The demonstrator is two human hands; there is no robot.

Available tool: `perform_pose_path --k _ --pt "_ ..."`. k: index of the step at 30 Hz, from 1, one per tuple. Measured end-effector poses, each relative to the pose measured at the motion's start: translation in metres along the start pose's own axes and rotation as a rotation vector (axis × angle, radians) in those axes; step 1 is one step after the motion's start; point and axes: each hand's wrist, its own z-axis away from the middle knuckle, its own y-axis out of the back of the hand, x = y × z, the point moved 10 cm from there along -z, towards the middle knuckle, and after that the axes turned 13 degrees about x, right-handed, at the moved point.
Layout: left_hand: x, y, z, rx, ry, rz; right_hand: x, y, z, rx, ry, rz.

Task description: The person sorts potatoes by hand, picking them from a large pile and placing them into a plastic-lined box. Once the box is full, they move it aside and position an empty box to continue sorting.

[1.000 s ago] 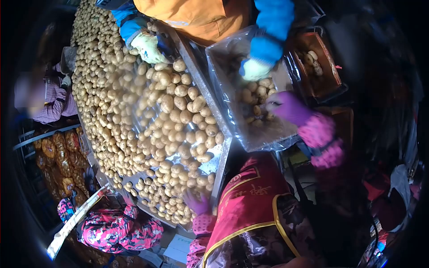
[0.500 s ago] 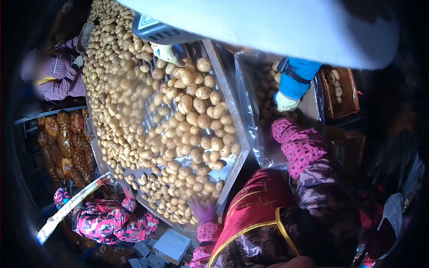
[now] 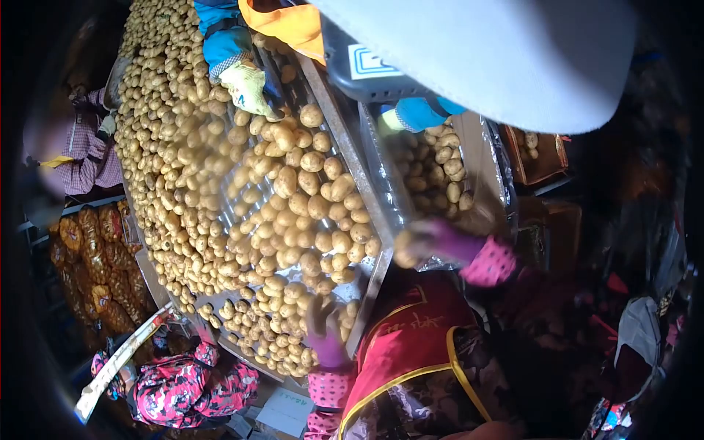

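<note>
My left hand (image 3: 327,336), in a purple glove with soiled fingers, lies over the potatoes (image 3: 282,304) at the near corner of the metal sorting table. Its fingers look stretched out and apart, touching the pile. Blurred by motion, my right hand (image 3: 449,240) is closed around a potato (image 3: 411,249), just past the table's metal edge (image 3: 378,282). Beyond this hand stands a plastic-lined box (image 3: 484,191) partly filled with potatoes (image 3: 440,165). Pink dotted cuffs cover both my wrists.
Across from me, a co-worker's gloved hand (image 3: 249,88) rests over the potatoes; the other blue sleeve (image 3: 425,114) reaches to the box. Two more people, in a checked top (image 3: 92,150) and a pink camouflage jacket (image 3: 187,381), are at the left. Filled bags (image 3: 99,257) lie behind them.
My right hand has come up and left from the box side, now with a potato in it. The co-worker's hands have shifted left. My view has turned slightly.
</note>
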Motion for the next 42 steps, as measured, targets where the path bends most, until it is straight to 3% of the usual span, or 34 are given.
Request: perform_pose_path --k 1,3,5,6,7,8,9,11,12,13,14,15,16,17,19,20,21,23,24,25,30,34,38,40,42 --pt "0.008 -0.022 -0.003 -0.088 0.142 0.173 -0.01 -0.032 0.006 0.036 0.101 -0.061" --pt "0.024 -0.066 0.0 -0.07 0.419 0.416 -0.016 -0.077 0.019 -0.102 0.148 0.241" --pt "-0.024 -0.095 -0.008 -0.493 0.416 0.488 0.015 -0.048 0.006 0.083 0.092 0.225" --pt "-0.026 -0.088 -0.005 -0.355 0.532 0.566 0.009 -0.017 -0.001 0.195 0.19 0.357" --pt "-0.069 -0.068 -0.02 -0.341 0.281 0.214 -0.005 0.024 -0.012 0.308 0.289 0.492" --pt "-0.069 -0.065 -0.025 -0.337 0.28 0.165 0.0 0.063 -0.028 0.41 0.274 0.696" --pt "-0.069 -0.062 -0.029 -0.335 0.281 0.114 -0.001 0.096 -0.043 0.512 0.254 0.899" --pt "-0.057 -0.033 -0.056 -0.081 0.021 -0.086 -0.007 0.144 -0.071 0.64 -0.001 1.208" --pt "-0.073 -0.02 -0.067 0.061 0.332 0.429 -0.01 0.165 -0.097 0.743 0.127 1.302" --pt "-0.068 -0.004 -0.079 0.166 0.313 0.385 0.0 0.18 -0.121 0.846 0.26 1.392" --pt "-0.049 -0.01 -0.075 0.171 0.415 0.632 0.017 0.184 -0.132 0.844 0.264 1.388" --pt "-0.031 -0.017 -0.07 0.176 0.514 0.88 0.019 0.184 -0.137 0.951 0.299 1.627" --pt "-0.036 0.001 -0.075 0.204 0.218 0.389 0.012 0.18 -0.138 1.063 0.334 1.864" --pt "-0.057 0.025 -0.074 0.331 0.216 0.13 0.017 0.172 -0.138 1.103 0.322 1.969" --pt "-0.032 0.024 -0.061 0.198 -0.059 0.011 0.04 0.144 -0.13 0.898 0.305 1.787" --pt "-0.022 0.02 -0.049 0.287 -0.198 -0.13 0.043 0.13 -0.125 0.785 0.29 1.663" --pt "0.002 0.006 -0.038 0.249 -0.359 -0.413 0.061 0.114 -0.114 0.688 0.285 1.528" --pt "-0.008 -0.007 -0.036 0.253 -0.702 -0.807 0.063 0.092 -0.108 0.568 0.276 1.305" --pt "-0.032 -0.006 -0.043 0.217 -0.591 -0.851 0.053 0.091 -0.113 0.579 0.295 1.24" --pt "-0.053 -0.003 -0.042 0.235 -0.674 -0.802 0.031 0.101 -0.126 0.643 0.327 1.209" --pt "-0.085 -0.008 -0.044 0.234 -0.563 -1.018 -0.068 0.153 -0.211 0.976 0.373 1.154" --pt "-0.067 -0.02 -0.039 0.255 -0.633 -1.055 -0.038 0.142 -0.232 0.907 0.298 1.235" --pt "-0.056 -0.022 -0.033 0.306 -0.692 -1.008 0.023 0.127 -0.173 0.751 0.352 1.174" --pt "-0.082 -0.019 -0.046 0.154 -0.434 -1.046 0.044 0.117 -0.144 0.67 0.345 1.121" --pt "-0.084 -0.018 -0.048 0.134 -0.415 -1.069 0.049 0.112 -0.13 0.631 0.337 1.044"
